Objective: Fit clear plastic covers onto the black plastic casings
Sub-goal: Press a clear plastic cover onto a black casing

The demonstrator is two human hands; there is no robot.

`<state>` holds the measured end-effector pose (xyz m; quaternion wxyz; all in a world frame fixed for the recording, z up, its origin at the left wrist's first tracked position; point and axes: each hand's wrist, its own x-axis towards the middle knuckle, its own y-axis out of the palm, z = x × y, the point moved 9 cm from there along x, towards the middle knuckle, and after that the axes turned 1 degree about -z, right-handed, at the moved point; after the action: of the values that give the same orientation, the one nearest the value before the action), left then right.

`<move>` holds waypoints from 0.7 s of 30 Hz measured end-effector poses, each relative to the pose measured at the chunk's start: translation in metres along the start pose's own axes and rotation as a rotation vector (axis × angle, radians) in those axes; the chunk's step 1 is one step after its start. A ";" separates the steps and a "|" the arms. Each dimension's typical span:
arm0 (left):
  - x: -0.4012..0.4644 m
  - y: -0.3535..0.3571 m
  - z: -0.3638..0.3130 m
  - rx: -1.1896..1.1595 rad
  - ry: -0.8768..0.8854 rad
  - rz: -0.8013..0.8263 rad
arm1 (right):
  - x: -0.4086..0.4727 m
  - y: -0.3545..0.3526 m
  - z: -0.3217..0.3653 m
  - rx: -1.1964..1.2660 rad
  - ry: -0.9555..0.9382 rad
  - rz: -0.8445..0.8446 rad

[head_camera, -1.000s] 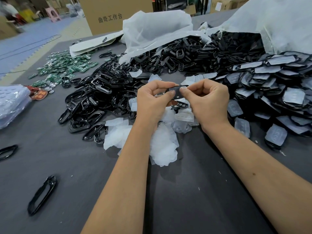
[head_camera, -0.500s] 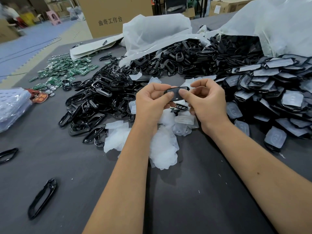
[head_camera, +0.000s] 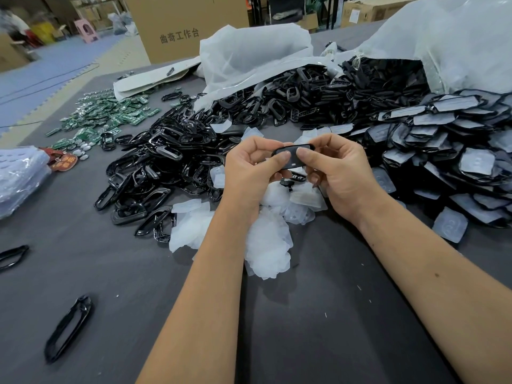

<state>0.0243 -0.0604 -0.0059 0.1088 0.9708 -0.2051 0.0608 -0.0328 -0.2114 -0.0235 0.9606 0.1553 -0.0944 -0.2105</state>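
A small black plastic casing point(head_camera: 294, 149) is held up above the table between both hands. My left hand point(head_camera: 250, 173) pinches its left end, thumb on the near face. My right hand point(head_camera: 336, 173) pinches its right end, thumb beside the left thumb. A clear cover on it cannot be made out. Under the hands lies a heap of loose clear plastic covers point(head_camera: 266, 239). A big pile of black casings point(head_camera: 166, 162) spreads to the left, and a pile of casings with covers fitted point(head_camera: 448, 151) lies to the right.
Two single black frames point(head_camera: 68, 328) point(head_camera: 12, 254) lie on the grey table point(head_camera: 332, 328) at near left. Green circuit boards point(head_camera: 108, 117) sit at far left, white plastic bags point(head_camera: 249, 56) at the back, a stack of clear trays point(head_camera: 19, 176) at the left edge.
Both hands have turned the casing slightly and brought the thumbs closer together on its near face. The piles on the table have not moved.
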 end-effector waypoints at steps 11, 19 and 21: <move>0.000 0.003 -0.001 0.022 0.035 0.012 | -0.004 0.001 0.003 -0.143 -0.064 -0.052; 0.000 0.003 0.001 -0.008 0.013 0.008 | -0.006 0.000 0.004 -0.117 -0.038 -0.096; 0.000 0.003 0.001 -0.011 0.009 0.003 | -0.006 0.000 0.004 -0.118 -0.035 -0.107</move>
<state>0.0233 -0.0631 -0.0067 0.1149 0.9695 -0.2066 0.0644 -0.0390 -0.2098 -0.0205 0.9536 0.0993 -0.0902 -0.2697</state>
